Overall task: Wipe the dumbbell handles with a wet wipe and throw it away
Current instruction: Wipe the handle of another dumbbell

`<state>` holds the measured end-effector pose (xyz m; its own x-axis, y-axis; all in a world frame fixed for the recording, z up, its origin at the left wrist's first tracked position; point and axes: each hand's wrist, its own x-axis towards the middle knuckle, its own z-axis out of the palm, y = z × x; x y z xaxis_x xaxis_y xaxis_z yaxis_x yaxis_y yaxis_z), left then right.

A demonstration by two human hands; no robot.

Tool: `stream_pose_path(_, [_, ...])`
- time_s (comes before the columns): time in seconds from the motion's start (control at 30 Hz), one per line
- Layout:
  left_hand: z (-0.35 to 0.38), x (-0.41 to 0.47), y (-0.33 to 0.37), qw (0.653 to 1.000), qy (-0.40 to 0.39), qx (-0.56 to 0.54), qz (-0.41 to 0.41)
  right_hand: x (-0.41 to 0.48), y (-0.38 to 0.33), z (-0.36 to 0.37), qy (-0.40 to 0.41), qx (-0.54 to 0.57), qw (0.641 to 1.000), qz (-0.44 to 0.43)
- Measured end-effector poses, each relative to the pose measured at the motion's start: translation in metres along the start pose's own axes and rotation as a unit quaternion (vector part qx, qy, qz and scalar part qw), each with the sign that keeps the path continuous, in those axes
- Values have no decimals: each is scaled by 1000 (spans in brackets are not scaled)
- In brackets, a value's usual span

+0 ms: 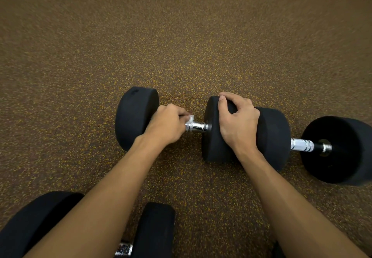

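Note:
A black dumbbell [136,116] with a chrome handle [197,126] lies on the floor in the middle of the view. My left hand [167,124] grips the left part of that handle, with a white wet wipe [190,118] bunched under its fingers; only a corner of the wipe shows. My right hand [238,122] holds the dumbbell's right weight head [211,137], fingers curled over its top edge and thumb on the near face. Right beside it lies a second dumbbell [342,149] with its handle [302,145] bare.
A third black dumbbell [155,229] lies close to me at the bottom left, partly hidden under my left forearm. The floor [181,36] is brown speckled rubber and stretches away beyond the dumbbells.

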<state>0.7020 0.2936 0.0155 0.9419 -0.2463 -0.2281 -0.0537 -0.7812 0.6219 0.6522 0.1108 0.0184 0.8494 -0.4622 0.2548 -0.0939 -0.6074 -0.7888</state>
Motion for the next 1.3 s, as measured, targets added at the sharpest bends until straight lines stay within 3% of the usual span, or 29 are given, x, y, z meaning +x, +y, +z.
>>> stream_pose_path(0.33, [38,-4,-1,976,78,-98,176,1,-1,1,12,-5,1000,-4])
stream_pose_path(0.53, [43,-2,-23,951,124,-87,270,1,0,1,13,-3,1000,-3])
stream_pose_path(0.73, [54,-7,-24,931,122,-65,338,2,0,2,15,-2,1000,-4])
stream_pose_path(0.93, [44,-7,-36,934,186,-83,295,0,-1,1,14,0,1000,-6])
stream_pose_path(1.1, [58,-7,-25,927,146,-68,340,0,-1,2,12,-5,1000,-2])
stream_pose_path(1.3, [48,-19,-54,905,230,-63,353,-1,-1,0,8,1,1000,-3])
